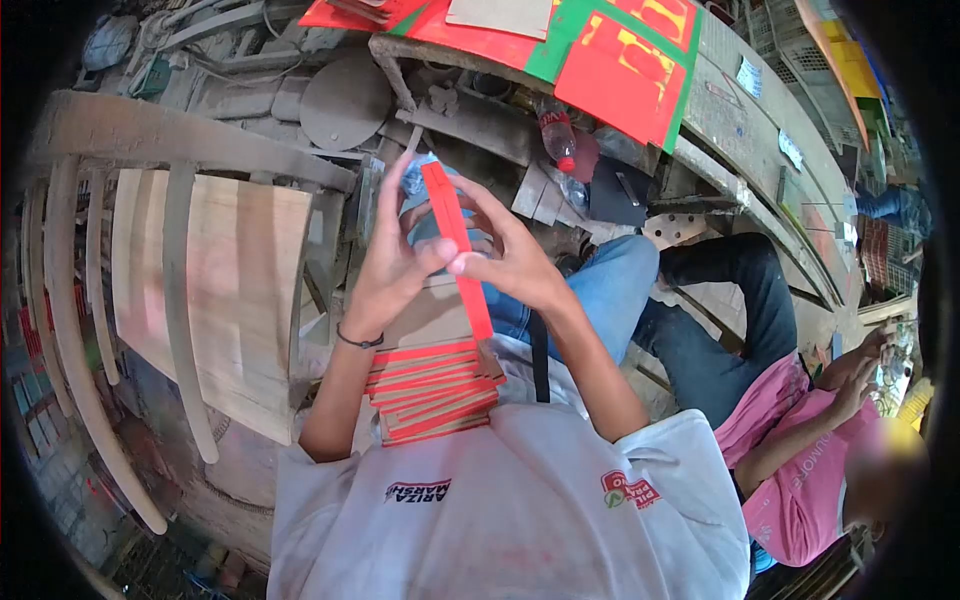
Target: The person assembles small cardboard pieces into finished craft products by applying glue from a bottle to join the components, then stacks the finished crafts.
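Observation:
Both hands hold a narrow stack of red-edged pieces [456,240] upright in front of the chest. My left hand [397,240] is on its left side, fingers raised and thumb pressed to the stack. From the right side my right hand [510,245] grips it with thumb and fingers. A crumpled blue-white cloth or bag [417,177] shows behind the fingers. Below the hands, a pile of brown boards with red edges [435,395] rests against the white shirt, with a plain brown board [425,318] above it.
Red and green sheets [625,75] lie on a table at the top. Beneath its edge is a bottle with a red cap [558,135]. A wooden chair back [180,300] stands left. At right sits a person in a pink shirt [800,460], hands raised.

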### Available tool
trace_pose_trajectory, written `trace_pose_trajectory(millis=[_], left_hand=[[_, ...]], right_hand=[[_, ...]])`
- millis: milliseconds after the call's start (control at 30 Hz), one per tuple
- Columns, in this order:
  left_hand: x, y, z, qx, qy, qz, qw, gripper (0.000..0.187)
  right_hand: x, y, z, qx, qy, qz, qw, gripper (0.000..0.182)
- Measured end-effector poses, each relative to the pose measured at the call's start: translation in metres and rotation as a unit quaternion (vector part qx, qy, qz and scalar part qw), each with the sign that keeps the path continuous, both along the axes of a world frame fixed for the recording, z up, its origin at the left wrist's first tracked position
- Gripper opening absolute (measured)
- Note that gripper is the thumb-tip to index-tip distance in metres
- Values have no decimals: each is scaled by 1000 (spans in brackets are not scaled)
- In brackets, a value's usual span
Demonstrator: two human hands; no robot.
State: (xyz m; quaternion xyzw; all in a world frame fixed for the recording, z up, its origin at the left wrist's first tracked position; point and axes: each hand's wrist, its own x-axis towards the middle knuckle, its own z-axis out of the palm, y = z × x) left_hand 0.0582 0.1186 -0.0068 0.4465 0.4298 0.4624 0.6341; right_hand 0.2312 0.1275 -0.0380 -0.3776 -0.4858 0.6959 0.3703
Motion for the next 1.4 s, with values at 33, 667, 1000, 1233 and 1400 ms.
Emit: trace_pose_trajectory(millis=[33,667,1000,1233,1400], left_hand=[[3,-3,1,-3,-1,0,1000,104],[-7,-9,-18,-10,-28,-59,998,98],[-3,-12,-18,-73,-95,-49,992,101],[-24,-23,-40,-157,-328,-26,931,56],[-10,-3,-8,-72,-366,-215,902,72]], right_hand=[[1,-4,0,-3,-1,0,1000,95],[33,-18,3,-95,105,7,990,89],[38,-27,-10,-95,89,-27,991,85],[27,-34,-13,-149,204,-77,965,80],[27,-31,-26,-129,283,-77,947,71]])
